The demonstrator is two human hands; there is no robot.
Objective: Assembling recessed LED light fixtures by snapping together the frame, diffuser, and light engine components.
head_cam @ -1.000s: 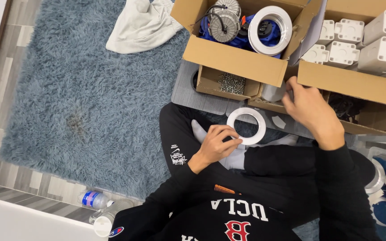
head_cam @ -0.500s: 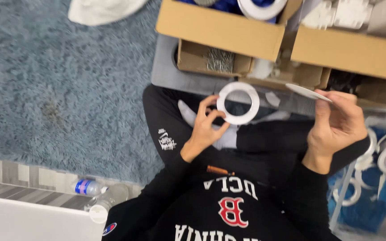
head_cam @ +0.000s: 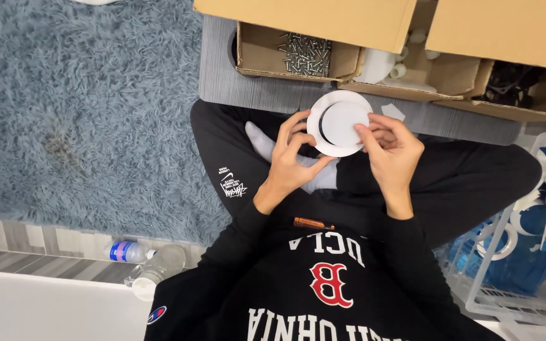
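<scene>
A round white plastic ring point(head_cam: 339, 124) with a flat white disc laid on it is gripped above the lap by the left hand point(head_cam: 291, 158) and the right hand point(head_cam: 392, 148). Just beyond the ring, a small cardboard box of silver screws point(head_cam: 298, 53) is seen; a plastic bottle point(head_cam: 153, 268) lies well apart from it.

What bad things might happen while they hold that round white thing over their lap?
The white disc sits on the white ring, pinched only by the fingertips of the left hand and right hand; it might slip off into the lap. The screwdriver resting on the lap could roll away. An elbow might knock over the plastic bottles on the floor.
</scene>
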